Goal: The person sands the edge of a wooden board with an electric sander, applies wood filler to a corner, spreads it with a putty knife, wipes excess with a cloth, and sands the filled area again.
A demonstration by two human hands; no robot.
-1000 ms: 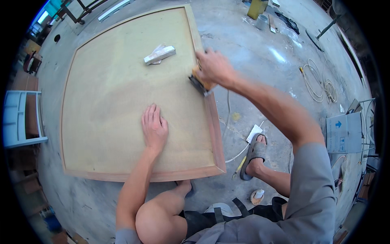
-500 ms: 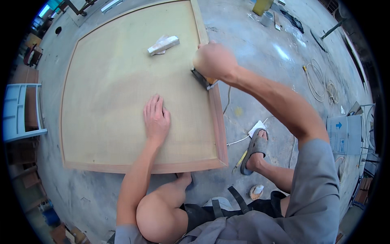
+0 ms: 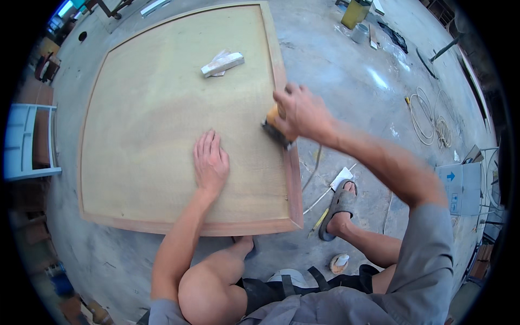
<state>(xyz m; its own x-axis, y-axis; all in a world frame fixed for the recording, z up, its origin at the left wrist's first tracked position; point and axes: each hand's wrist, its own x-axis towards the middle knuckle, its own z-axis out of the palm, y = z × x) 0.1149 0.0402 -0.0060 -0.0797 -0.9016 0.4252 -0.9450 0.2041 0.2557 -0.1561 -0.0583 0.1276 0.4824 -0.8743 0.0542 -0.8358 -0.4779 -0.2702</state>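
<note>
A large framed wooden panel (image 3: 162, 141) lies before me, pale in its field with a reddish wood border. My right hand (image 3: 306, 112) is wrapped round an orange-and-black electric sander (image 3: 275, 129), whose flat base rests along the right-hand edge of the panel. A cord trails from the tool down to the floor. My left hand (image 3: 211, 160) lies flat on the panel's field, fingers stretched out. Farther up on the panel sits a white, block-like piece (image 3: 223, 64) with crumpled wrapping or paper under it; its kind is unclear.
On the floor to the right are a coiled cable (image 3: 428, 119), a white power strip (image 3: 342, 177) and a cardboard box (image 3: 459, 187). A small round tub (image 3: 339, 264) stands near my knees. A light-blue frame (image 3: 32, 142) stands at left; a yellow can (image 3: 355, 14) far right.
My right hand has drawn the sander nearer to me along the panel's right border. The left hand stays flat in nearly the same place.
</note>
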